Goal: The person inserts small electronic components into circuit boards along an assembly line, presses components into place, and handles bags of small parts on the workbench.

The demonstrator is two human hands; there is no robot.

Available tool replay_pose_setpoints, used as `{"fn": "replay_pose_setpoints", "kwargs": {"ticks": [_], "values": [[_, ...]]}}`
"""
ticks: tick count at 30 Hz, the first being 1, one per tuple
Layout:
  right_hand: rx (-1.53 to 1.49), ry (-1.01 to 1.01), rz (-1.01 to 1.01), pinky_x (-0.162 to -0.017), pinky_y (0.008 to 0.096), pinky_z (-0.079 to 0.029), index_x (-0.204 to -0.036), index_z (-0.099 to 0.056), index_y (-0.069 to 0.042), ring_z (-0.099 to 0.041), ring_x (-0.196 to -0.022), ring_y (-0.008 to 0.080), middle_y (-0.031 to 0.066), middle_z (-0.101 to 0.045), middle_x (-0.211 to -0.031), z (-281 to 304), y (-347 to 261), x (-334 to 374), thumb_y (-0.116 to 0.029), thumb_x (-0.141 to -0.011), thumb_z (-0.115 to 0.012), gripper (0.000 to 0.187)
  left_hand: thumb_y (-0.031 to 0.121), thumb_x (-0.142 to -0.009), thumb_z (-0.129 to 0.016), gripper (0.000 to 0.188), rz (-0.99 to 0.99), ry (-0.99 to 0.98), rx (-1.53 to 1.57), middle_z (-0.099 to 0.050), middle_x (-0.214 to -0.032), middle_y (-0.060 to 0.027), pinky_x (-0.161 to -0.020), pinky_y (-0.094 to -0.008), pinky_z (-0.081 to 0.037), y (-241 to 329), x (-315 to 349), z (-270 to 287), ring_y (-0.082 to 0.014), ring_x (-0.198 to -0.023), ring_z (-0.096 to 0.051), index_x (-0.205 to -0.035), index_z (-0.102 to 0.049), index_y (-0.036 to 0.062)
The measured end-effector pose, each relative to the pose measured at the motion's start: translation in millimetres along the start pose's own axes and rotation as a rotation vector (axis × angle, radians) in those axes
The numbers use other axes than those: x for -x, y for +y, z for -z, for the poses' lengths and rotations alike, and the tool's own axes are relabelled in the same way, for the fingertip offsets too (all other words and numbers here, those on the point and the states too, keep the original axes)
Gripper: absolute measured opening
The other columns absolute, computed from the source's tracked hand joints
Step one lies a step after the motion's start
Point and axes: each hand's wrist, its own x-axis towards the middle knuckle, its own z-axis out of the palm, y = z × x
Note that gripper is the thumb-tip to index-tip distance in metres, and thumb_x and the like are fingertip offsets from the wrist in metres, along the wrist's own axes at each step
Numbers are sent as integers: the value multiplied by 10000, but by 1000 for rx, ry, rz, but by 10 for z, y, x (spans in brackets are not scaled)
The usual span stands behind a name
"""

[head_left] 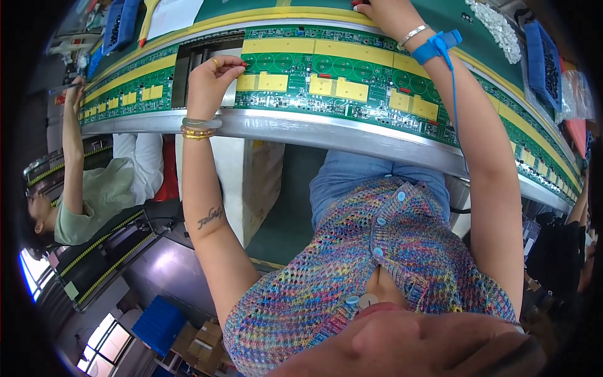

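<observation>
My left hand is over the left end of a long green circuit board with yellow patches. Its thumb and forefinger are pinched together at the board's surface. A speck of red shows at their tips; I cannot tell whether it is a fingernail or a small part. Small red components sit farther right on the board. My right hand reaches past the board to the green bench top, a blue wrist strap on its wrist. The upper picture edge cuts off most of its fingers.
A metal rail runs along the near side of the boards. Left of a dark gap lies another green board, with a co-worker's hand at its far end. Blue bins and a white pile of small parts stand at the back.
</observation>
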Motion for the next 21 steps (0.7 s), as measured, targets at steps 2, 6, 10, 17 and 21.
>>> {"fn": "replay_pose_setpoints", "kwargs": {"ticks": [2,6,10,17,21], "values": [[-42,18,9,-725,399,-457,-799,-604,-25,-588,-816,317,153,-613,-812,24,7,33,-133,-736,-635,129,49,-774,-659,147,0,-2,10,-676,-813,-59,-684,-223,-500,0,-5,8,-101,-721,-625,-908,-667,-12],[-139,50,-8,-715,399,-456,-822,-612,-32,-589,-799,319,149,-618,-807,21,33,64,-136,-750,-624,126,39,-769,-660,139,10,-14,50,-677,-806,-69,-687,-225,-505,-26,-6,5,-109,-723,-633,-896,-666,-16],[-98,97,-29,-707,398,-456,-827,-615,-37,-590,-785,319,152,-622,-803,-36,67,60,-140,-761,-618,122,30,-776,-651,126,7,-8,41,-672,-820,-66,-692,-226,-504,-33,2,3,-111,-735,-631,-894,-667,-9],[-227,219,23,-669,388,-461,-827,-592,-23,-589,-725,309,143,-615,-767,151,-58,182,-129,-765,-621,126,1,-758,-627,139,-320,-53,-161,-634,-865,-66,-708,-257,-484,56,0,-6,-170,-792,-618,-886,-668,38],[-417,187,-83,-633,389,-467,-811,-564,5,-585,-669,301,125,-604,-709,285,-183,363,-111,-767,-624,138,3,-754,-630,139,-320,-22,-188,-628,-863,-63,-701,-261,-482,62,47,-23,-178,-786,-615,-882,-668,39]]}}
